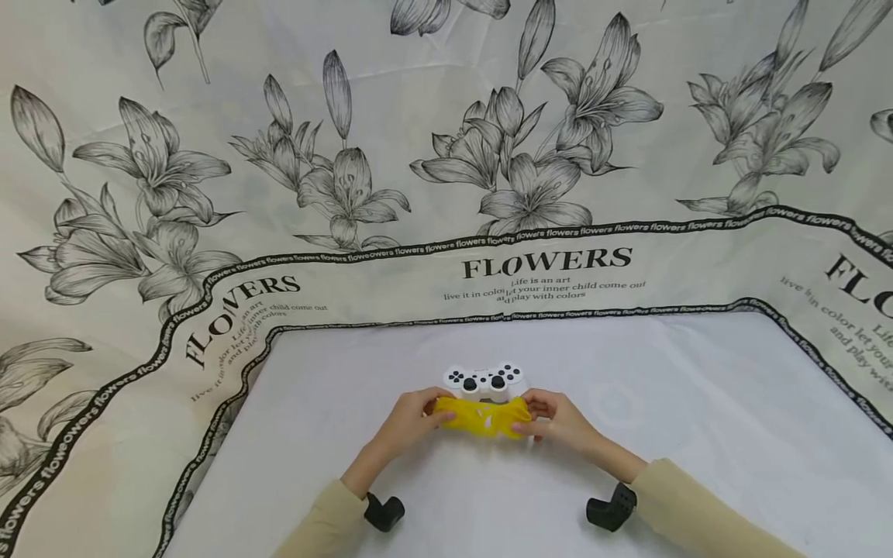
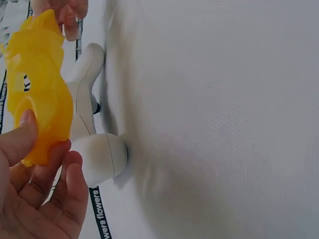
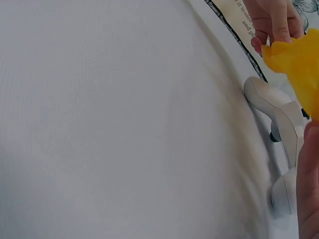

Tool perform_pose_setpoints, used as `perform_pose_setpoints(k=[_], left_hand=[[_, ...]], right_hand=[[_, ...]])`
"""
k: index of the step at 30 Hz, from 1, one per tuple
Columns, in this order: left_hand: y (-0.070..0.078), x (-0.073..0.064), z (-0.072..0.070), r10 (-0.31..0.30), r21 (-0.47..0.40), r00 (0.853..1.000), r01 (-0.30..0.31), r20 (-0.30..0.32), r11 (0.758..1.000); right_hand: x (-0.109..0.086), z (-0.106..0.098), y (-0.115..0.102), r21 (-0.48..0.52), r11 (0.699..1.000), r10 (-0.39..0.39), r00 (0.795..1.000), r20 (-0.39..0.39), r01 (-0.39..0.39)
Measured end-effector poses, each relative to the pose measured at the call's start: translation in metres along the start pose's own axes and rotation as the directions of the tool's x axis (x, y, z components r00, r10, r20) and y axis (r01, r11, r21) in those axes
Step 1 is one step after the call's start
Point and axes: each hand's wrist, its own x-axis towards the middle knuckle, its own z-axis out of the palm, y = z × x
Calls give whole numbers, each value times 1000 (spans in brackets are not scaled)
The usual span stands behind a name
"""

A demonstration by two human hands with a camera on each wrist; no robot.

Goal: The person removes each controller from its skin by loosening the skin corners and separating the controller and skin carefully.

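A soft yellow silicone controller cover [image 1: 481, 418] stretches between both hands, with a small hole near its middle. My left hand [image 1: 412, 418] pinches one end, thumb on the near face and fingers behind, as the left wrist view shows. At the other end, the right hand [image 1: 558, 422] grips the cover between thumb and fingers. Just beyond it on the table lies a white game controller [image 1: 484, 377], its two black sticks and buttons facing up. The cover overlaps the controller's near edge in the head view. In the right wrist view only part of the cover [image 3: 304, 64] shows.
A white cloth covers the table [image 1: 335, 380]. Behind it hangs a cream curtain [image 1: 391, 287] with grey flower prints and a black lettered border. Black wrist devices [image 1: 385, 513] are worn below both hands, by the beige sleeves [image 1: 698, 504].
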Motion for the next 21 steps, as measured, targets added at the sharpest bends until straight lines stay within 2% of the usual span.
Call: perform_pose_setpoints(k=[2, 6, 9, 13, 16, 18, 21], left_hand=[[-1, -1, 3, 7, -10, 1000, -7, 1, 1000], [-2, -1, 7, 8, -86, 1000, -6, 17, 996], [-3, 1, 11, 21, -164, 998, -13, 51, 986], [-2, 2, 14, 76, -263, 994, -53, 79, 963], [1, 1, 12, 110, -363, 990, -70, 91, 929], [2, 3, 12, 114, -429, 987, -56, 112, 902], [1, 4, 15, 133, -536, 978, -26, 161, 844]], right_hand=[[-3, -3, 2, -3, 1000, -3, 1000, 22, 3], [-7, -10, 4, 26, 1000, 4, 999, 39, -5], [-9, -15, 4, 112, 994, 1, 998, 64, -8], [-10, -19, 4, 248, 969, -23, 990, 142, -13], [-9, -21, 3, 301, 953, -38, 982, 186, -20], [-10, -24, 2, 304, 952, -52, 977, 206, -13], [-14, -28, -2, 302, 953, -96, 964, 250, 17]])
